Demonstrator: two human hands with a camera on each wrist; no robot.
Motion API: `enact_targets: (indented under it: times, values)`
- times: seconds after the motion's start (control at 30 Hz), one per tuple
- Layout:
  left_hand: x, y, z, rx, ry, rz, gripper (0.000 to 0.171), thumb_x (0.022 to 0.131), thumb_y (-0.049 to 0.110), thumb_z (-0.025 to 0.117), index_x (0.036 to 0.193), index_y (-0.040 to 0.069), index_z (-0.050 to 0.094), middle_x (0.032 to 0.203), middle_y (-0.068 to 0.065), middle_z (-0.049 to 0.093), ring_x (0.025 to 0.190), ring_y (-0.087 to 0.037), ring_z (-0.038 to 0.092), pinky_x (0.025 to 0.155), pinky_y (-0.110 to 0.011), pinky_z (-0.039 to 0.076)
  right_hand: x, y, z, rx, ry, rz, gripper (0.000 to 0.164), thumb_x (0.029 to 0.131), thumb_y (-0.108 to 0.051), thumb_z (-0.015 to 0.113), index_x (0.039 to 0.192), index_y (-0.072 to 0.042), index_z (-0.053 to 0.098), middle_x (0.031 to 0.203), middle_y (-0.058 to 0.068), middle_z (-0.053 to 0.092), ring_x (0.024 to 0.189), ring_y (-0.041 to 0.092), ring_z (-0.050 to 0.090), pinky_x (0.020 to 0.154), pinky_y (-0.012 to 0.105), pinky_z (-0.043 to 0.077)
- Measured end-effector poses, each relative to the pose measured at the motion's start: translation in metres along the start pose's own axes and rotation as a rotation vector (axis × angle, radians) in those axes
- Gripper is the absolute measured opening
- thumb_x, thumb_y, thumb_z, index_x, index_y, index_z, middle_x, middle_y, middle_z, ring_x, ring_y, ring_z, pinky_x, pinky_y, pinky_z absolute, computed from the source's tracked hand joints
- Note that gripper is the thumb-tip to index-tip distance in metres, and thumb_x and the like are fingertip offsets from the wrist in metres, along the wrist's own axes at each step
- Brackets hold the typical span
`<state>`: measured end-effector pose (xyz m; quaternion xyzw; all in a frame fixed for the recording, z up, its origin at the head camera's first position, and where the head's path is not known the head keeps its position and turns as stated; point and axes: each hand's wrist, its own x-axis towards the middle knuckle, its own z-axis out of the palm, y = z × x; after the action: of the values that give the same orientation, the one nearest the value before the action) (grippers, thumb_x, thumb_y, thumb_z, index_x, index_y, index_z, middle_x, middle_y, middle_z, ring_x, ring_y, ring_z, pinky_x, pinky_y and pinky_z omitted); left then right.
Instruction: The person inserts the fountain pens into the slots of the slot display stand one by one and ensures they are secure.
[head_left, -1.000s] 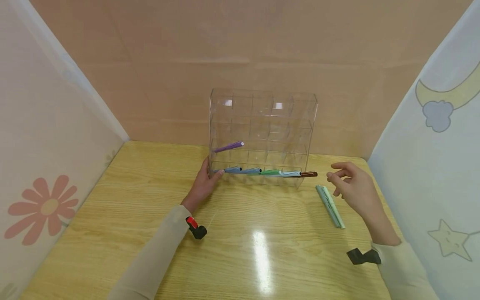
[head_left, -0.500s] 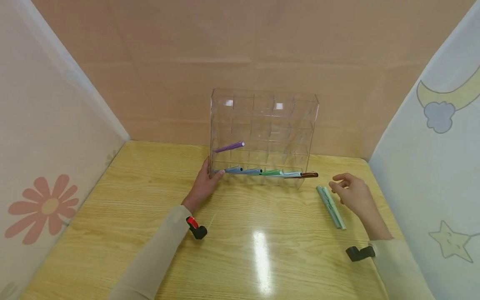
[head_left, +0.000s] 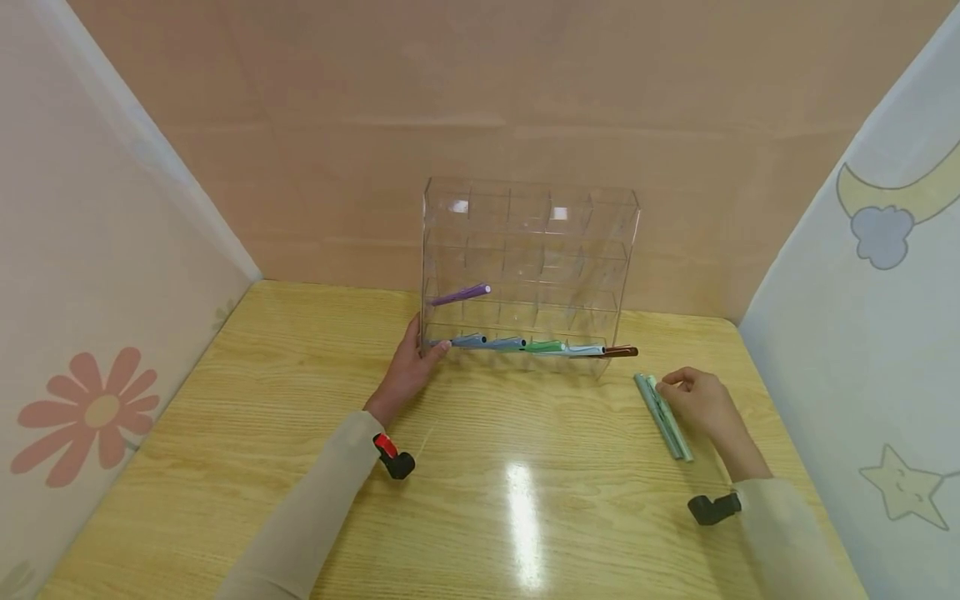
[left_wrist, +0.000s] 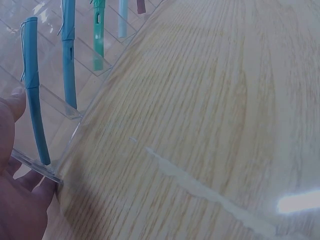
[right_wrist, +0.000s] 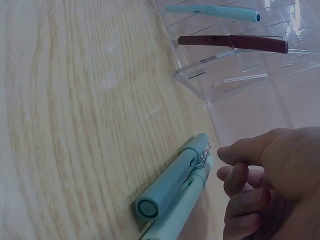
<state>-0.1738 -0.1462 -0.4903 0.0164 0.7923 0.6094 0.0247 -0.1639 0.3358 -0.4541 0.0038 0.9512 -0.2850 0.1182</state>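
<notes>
A clear acrylic pen rack point(head_left: 632, 246) stands upright at the back of the table. My left hand point(head_left: 405, 371) grips its lower left edge, thumb in front beside a blue pen point(left_wrist: 33, 90) and fingers behind the side panel. On the table to the right, a grey-green pen point(head_left: 656, 414) and a pale green pen point(head_left: 673, 427) lie side by side, clips facing each other in the right wrist view. My right hand point(head_left: 701, 402) is just right of their far ends, fingers bent and holding nothing; a small gap shows between thumb tip and pale green pen point(right_wrist: 182, 210).
The rack's lowest row holds another blue pen point(head_left: 507, 342), a green pen point(head_left: 545, 346), a light blue pen point(head_left: 587, 350) and a dark red pen point(head_left: 621, 352) that sticks out rightward. A purple pen point(head_left: 461, 294) lies one row higher. Patterned panels flank the wooden table point(head_left: 480, 467).
My right hand has come down and toward me, from above the table to beside the far ends of the two loose pens. My left hand stays on the rack.
</notes>
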Motion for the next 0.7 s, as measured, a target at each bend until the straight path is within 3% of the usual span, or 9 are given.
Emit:
enact_targets:
  times: [0.7]
  values:
    - [-0.0008,0.0009,0.0007,-0.014,0.001,-0.010,0.083,0.110,0.032,0.062,0.173,0.021,0.010,0.180,-0.012,0.018,0.167,-0.039,0.019,0.132,-0.061,0.026,0.0023,0.0043,0.0049,-0.037,-0.008,0.004,0.045,0.109,-0.033,0.058,0.126,0.008,0.064,0.106,0.025,0.070,0.084,0.026,0.061,0.068,0.031,0.047]
